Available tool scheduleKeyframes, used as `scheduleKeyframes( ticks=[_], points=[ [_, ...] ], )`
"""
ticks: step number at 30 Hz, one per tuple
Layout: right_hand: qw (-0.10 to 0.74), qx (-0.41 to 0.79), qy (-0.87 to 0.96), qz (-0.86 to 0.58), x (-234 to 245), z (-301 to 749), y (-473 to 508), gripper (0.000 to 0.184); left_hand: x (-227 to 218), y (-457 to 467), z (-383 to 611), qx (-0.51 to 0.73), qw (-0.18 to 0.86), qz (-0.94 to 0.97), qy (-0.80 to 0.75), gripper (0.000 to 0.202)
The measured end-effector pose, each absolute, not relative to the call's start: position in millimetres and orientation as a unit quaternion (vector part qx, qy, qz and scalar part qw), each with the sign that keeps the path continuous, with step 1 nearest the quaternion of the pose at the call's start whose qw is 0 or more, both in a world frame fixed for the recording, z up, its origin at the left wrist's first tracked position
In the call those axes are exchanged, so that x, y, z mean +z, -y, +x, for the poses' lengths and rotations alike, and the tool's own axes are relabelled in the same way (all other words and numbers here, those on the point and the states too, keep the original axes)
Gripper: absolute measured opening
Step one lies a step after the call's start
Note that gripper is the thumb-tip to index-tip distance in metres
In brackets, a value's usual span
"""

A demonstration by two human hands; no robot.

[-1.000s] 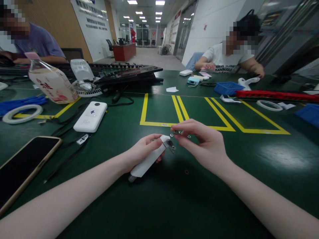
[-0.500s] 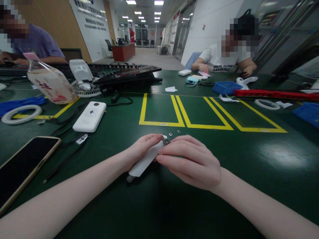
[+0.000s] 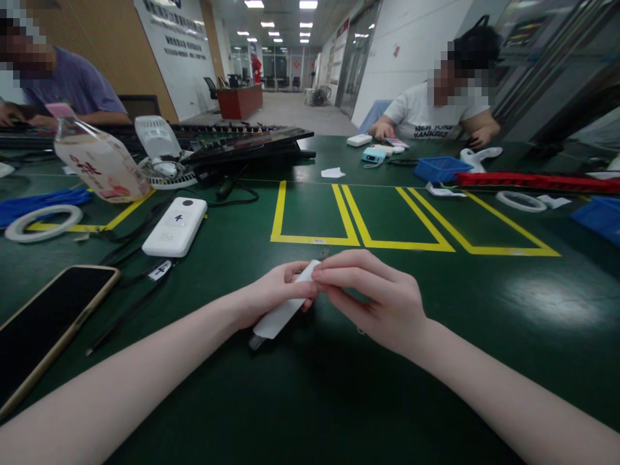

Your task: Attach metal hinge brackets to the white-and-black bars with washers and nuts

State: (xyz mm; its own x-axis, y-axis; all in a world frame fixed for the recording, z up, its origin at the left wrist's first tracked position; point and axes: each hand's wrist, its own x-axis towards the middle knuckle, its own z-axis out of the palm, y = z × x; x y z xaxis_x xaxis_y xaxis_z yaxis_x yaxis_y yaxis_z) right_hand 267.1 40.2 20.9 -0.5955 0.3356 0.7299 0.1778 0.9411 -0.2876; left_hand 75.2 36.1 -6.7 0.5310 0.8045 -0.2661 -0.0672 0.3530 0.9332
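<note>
My left hand [image 3: 278, 290] is closed around a long, flat white piece [image 3: 281, 316], its thumb lying across the top. A dark grey end [image 3: 256, 341] sticks out of the piece towards me. The piece lies slanted, its upper end pointing away and to the right. At that upper end, the fingertips of my right hand [image 3: 372, 284] are pinched together on it. A thin metal-looking tip [image 3: 323, 252] shows just beyond my fingers; its kind is unclear. Part of a small ring-like bit [image 3: 360, 330] shows beneath my right hand.
A phone [image 3: 53, 323], a white power bank [image 3: 175, 227] and black straps lie left. Behind them are a bottle [image 3: 99, 155], a tape roll [image 3: 43, 223] and a small fan [image 3: 157, 139]. Yellow tape frames [image 3: 314, 241] mark the table ahead. Two people sit across, near a blue tray [image 3: 440, 170].
My left thumb has moved down from the white piece's upper end to lie across it. My right hand has shifted slightly up, and the small metal nuts beyond it are no longer visible.
</note>
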Motion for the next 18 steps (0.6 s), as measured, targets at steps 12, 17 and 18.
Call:
scheduleKeyframes(
  ticks=[12, 17, 18],
  points=[
    [0.465, 0.295, 0.791, -0.269, 28.8, 258.7, -28.7, 0.015, -13.4, -36.5, 79.1, 0.304, 0.706, 0.504, -0.393, 0.042],
    [0.476, 0.284, 0.781, -0.287, 29.8, 256.9, -24.8, 0.015, -10.3, -34.1, 82.9, 0.302, 0.683, 0.52, -0.415, 0.051],
    [0.476, 0.281, 0.781, -0.29, 30.3, 256.4, -23.8, 0.015, -10.5, -33.5, 83.8, 0.302, 0.68, 0.522, -0.417, 0.052]
  ],
)
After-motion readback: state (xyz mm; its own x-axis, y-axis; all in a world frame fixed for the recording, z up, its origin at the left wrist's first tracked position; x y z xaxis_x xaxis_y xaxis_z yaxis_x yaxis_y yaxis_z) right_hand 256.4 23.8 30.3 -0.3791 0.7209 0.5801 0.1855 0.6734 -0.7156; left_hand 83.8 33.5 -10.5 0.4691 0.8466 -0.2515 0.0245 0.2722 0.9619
